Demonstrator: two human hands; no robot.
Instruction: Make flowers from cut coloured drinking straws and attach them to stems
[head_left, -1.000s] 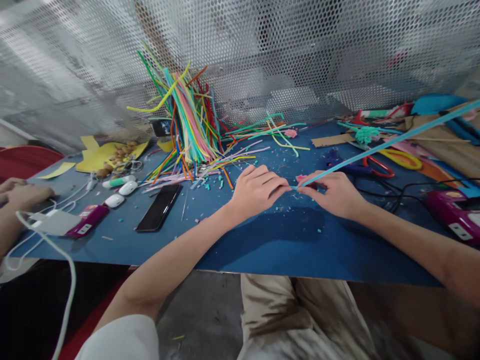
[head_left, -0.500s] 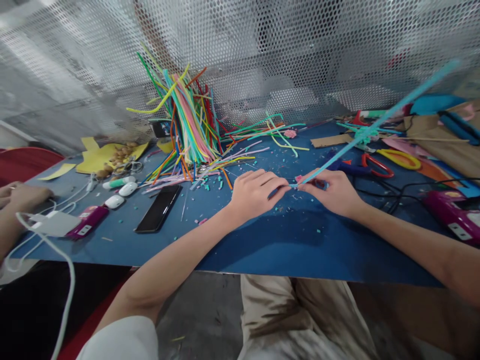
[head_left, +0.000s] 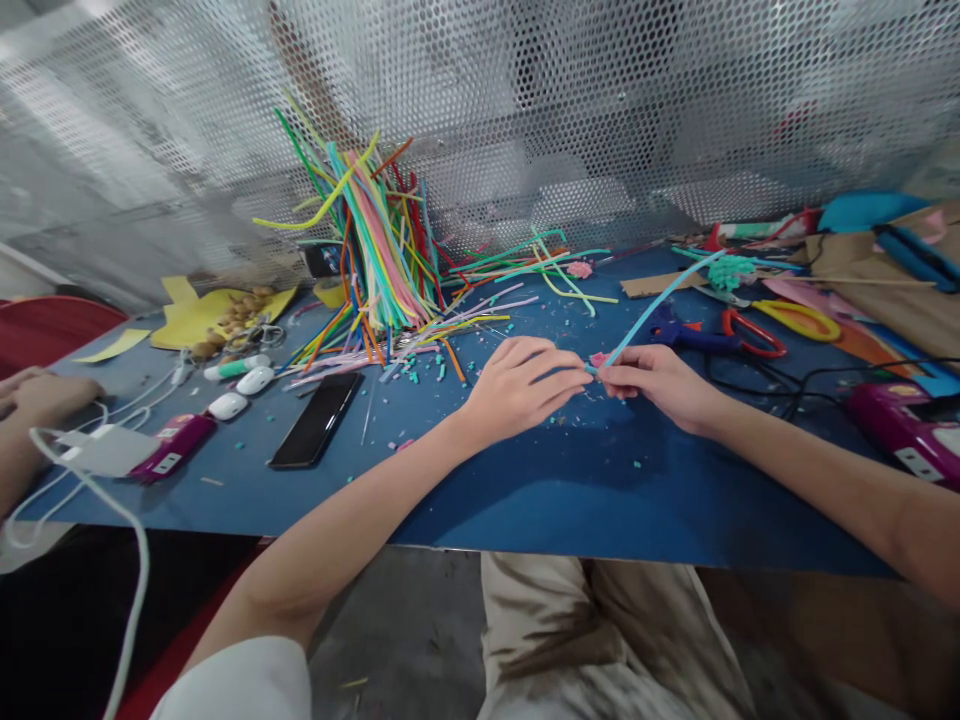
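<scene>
A light-blue pipe cleaner [head_left: 658, 305] slants up and to the right from between my two hands. My right hand [head_left: 664, 383] pinches it near its lower end, fingers closed. My left hand [head_left: 525, 385] meets that end from the other side, thumb and fingertips together on the same pipe cleaner. A small pink piece [head_left: 598, 359] shows just behind the fingertips; whether it is attached I cannot tell. Tiny cut bits lie on the blue table around and below both hands.
An upright bundle of colourful pipe cleaners [head_left: 382, 240] stands at the back. A phone [head_left: 316, 420] lies left of my arm. On the right are a red handle loop [head_left: 754, 332], a yellow handle loop [head_left: 802, 318] and a purple power strip [head_left: 900, 425]. Another person's hand [head_left: 52, 398] rests far left.
The light-blue pipe cleaner's free end has come down and looks much shorter in view. My right hand's fingers have shifted their grip; my left hand has moved slightly right.
</scene>
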